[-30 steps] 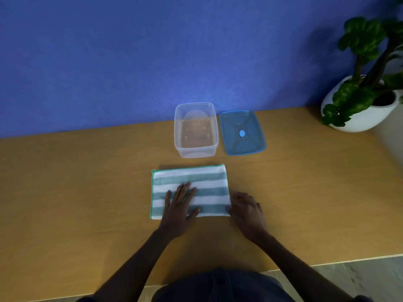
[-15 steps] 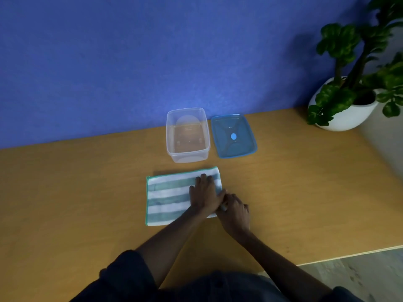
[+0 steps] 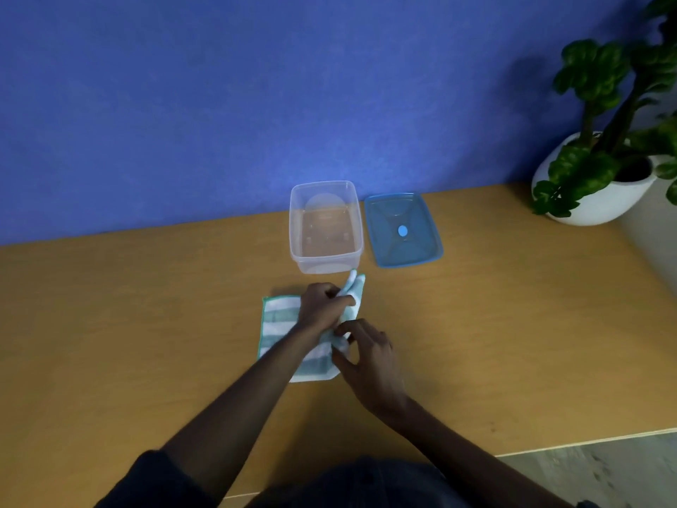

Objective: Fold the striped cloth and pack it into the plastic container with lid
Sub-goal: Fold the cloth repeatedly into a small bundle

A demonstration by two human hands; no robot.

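Note:
The green-and-white striped cloth lies on the wooden table, with its right edge lifted off the surface. My left hand grips the far right corner of the cloth and holds it raised just in front of the container. My right hand pinches the near right edge of the cloth. The clear plastic container stands open and empty behind the cloth. Its blue lid lies flat on the table to the container's right.
A potted green plant in a white pot stands at the table's back right corner. A blue wall runs behind the table. The table's front edge shows at the lower right, with floor beyond it.
My left hand moved from flat on the cloth's middle to its right edge and closed on it. My right hand took the near right edge. The right side lifted.

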